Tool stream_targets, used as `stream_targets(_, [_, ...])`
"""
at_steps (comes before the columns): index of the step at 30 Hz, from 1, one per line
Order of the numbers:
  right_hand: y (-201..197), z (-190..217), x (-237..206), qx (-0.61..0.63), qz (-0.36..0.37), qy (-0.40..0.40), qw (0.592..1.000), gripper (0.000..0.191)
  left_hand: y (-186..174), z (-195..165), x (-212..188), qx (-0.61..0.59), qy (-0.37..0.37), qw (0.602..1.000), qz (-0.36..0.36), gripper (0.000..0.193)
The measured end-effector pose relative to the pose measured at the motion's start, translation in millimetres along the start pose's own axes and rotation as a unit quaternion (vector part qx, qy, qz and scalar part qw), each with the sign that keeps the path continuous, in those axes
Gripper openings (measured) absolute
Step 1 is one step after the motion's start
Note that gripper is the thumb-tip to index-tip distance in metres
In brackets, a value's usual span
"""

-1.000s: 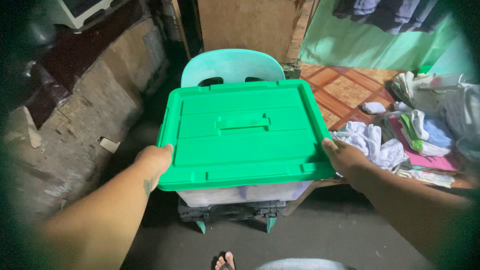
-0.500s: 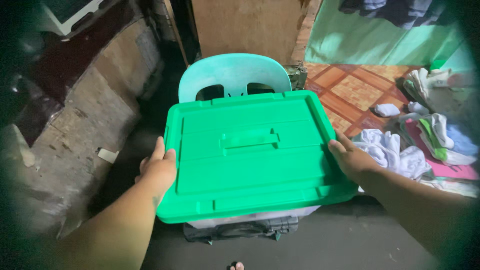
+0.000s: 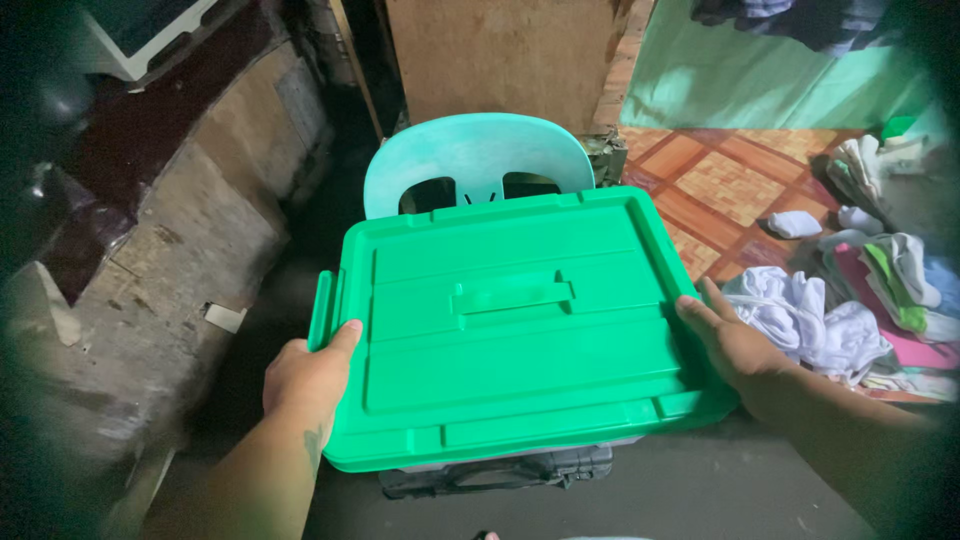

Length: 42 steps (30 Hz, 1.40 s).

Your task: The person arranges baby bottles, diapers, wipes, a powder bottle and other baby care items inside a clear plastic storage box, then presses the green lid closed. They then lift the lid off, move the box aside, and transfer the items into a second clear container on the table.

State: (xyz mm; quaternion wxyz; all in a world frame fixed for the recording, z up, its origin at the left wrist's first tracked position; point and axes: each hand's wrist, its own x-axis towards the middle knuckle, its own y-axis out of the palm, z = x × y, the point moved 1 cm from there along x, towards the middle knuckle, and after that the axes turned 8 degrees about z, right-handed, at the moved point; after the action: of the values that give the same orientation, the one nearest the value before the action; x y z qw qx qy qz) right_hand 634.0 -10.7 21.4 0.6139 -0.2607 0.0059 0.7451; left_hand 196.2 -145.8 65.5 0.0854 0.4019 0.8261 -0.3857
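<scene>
A green plastic lid (image 3: 515, 325) with a moulded handle in its middle covers a pale storage box that rests on a light green plastic chair (image 3: 470, 160). My left hand (image 3: 310, 375) grips the lid's left edge, thumb on top. At the right edge, my right hand (image 3: 725, 340) holds the lid with the fingers spread along the rim. A side latch (image 3: 322, 310) stands up near my left hand. A dark case (image 3: 500, 472) shows under the box's front.
A rough concrete and board wall (image 3: 190, 250) runs along the left. Piled clothes (image 3: 850, 310) lie on the patterned tile floor (image 3: 720, 180) at the right. A wooden panel (image 3: 500, 60) and a green curtain (image 3: 760, 80) stand behind the chair.
Both hands have stayed on the lid's sides. The view has moved closer and slightly left, so the box fills more of the frame.
</scene>
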Motion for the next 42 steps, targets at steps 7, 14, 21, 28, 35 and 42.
stream_targets(7, [-3,-2,2,0.032,0.001,0.041,0.999,0.1,2,-17,-12,0.207,0.077,0.974,-0.06,0.05])
stream_targets(14, [-4,-5,3,0.013,-0.03,0.04,0.999,0.101,27,-20,-28,0.371,0.387,0.821,-0.193,0.059])
stream_targets(21, [-1,3,-13,0.063,-0.038,0.033,0.997,0.113,134,-108,-91,0.425,0.399,0.793,0.177,0.091])
stream_targets(28, [11,22,-35,0.22,0.021,0.183,0.958,0.079,162,-155,-110,0.57,0.241,0.739,0.266,0.126])
stream_targets(35, [2,26,-28,-0.205,-0.146,-0.067,0.965,0.056,182,-161,-109,0.604,0.188,0.722,0.281,0.129])
stream_targets(42, [5,17,-23,-0.337,-0.18,-0.118,0.917,0.049,173,-152,-112,0.541,0.218,0.764,0.276,0.122])
